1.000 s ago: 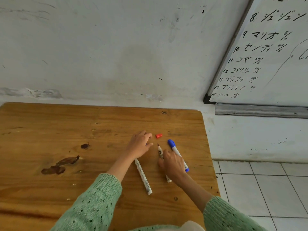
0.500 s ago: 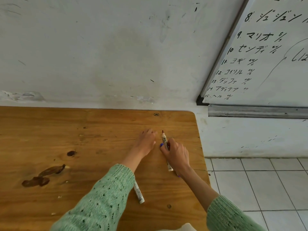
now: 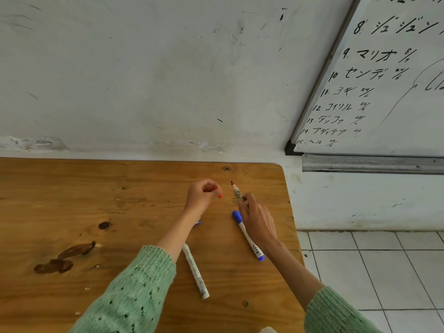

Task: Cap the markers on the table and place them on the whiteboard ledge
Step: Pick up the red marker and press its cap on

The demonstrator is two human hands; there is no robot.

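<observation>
A wide wooden surface (image 3: 72,200) stands against a scuffed white wall. To the right hangs a whiteboard (image 3: 384,80) covered in handwritten lines, with a grey metal ledge (image 3: 372,164) along its lower edge, beyond the surface's right corner and a little above it. Two arms in green knitted sleeves reach forward from the bottom of the view.

The right hand (image 3: 258,219) is closed around the lower barrel of an uncapped marker (image 3: 237,193), raised off the wood with its dark tip pointing up and away. The left hand (image 3: 201,195) is pinched narrow on a small red cap (image 3: 219,195), held just beside that tip but not touching it.

Two more markers lie on the wood. A blue-capped marker (image 3: 248,236) rests near the right hand and partly under it. A white marker (image 3: 195,272) lies nearer the person; its far end passes under the left forearm, where a bit of blue shows, so whether it is capped cannot be told.

The markers look light, stiff and smooth, likely to roll. The mid-barrel is probably the best place to grip, keeping fingers off the inky tip. The cap is tiny and easy to drop, and will likely need a firm, straight push.
</observation>
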